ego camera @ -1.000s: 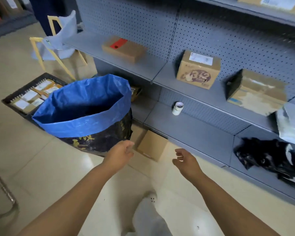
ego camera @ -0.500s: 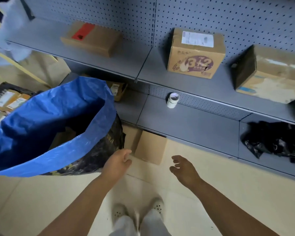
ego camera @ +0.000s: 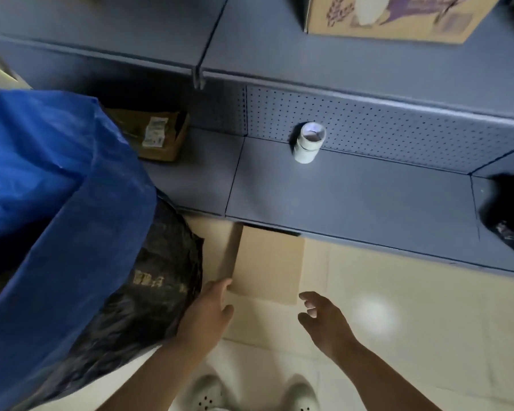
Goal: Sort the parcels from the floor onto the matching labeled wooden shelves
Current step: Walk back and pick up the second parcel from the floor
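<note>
A plain brown cardboard parcel [ego camera: 267,262] lies on the tiled floor, its far end tucked under the bottom grey shelf [ego camera: 353,200]. My left hand [ego camera: 209,312] touches the parcel's near left corner with its fingertips, fingers apart. At the near right corner hovers my right hand [ego camera: 324,315], fingers curled and spread, not touching the parcel. On the upper shelf [ego camera: 250,51] stands a printed cardboard box [ego camera: 392,16].
A big blue-lined dark sack [ego camera: 57,232] stands at the left, close against the parcel. A white tape roll [ego camera: 307,142] sits on the bottom shelf, a labelled brown box [ego camera: 158,134] at its left, a black bag [ego camera: 511,212] at its right. My shoes [ego camera: 250,396] are below.
The camera has dropped and closed in on the floor parcel. Both hands have reached forward; the left one now touches the parcel's corner.
</note>
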Tool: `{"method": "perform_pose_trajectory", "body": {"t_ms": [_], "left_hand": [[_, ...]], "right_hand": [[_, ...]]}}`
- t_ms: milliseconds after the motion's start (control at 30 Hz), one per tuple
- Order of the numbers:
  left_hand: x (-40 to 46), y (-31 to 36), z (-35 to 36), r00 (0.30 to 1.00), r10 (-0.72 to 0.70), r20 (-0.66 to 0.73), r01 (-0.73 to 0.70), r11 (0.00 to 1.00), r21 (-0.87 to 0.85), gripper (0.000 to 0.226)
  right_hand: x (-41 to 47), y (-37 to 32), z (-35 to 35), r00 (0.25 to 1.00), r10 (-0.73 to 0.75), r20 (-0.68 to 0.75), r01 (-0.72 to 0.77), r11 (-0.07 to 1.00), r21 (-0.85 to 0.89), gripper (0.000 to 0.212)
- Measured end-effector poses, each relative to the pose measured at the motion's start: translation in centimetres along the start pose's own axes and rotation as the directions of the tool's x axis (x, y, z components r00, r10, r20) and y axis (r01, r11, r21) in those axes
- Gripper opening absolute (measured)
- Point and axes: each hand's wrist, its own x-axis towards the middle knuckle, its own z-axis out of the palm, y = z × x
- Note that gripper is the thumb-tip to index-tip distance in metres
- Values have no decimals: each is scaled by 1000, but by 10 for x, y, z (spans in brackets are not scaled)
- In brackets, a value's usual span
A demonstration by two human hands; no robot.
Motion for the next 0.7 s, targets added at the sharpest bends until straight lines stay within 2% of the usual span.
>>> {"method": "perform_pose_trajectory", "body": {"t_ms": [300, 433, 600, 700], "left_hand": [[160, -83, 113, 988, -113, 105, 111, 994, 20, 59], [206, -105, 150, 977, -192, 96, 187, 981, 56, 70], [243, -124, 178, 954, -281, 105, 292, 949, -119, 81], [251, -130, 188, 939, -312, 148, 335, 927, -172, 82]], "right_hand": [[156, 79, 76, 999, 11, -42, -16, 992, -124, 48], [210, 110, 104, 994, 60, -93, -66, 996, -63, 58], [250, 135, 131, 990, 69, -125, -76, 996, -47, 74], [266, 140, 139, 991, 69, -117, -66, 997, 35, 78]]}}
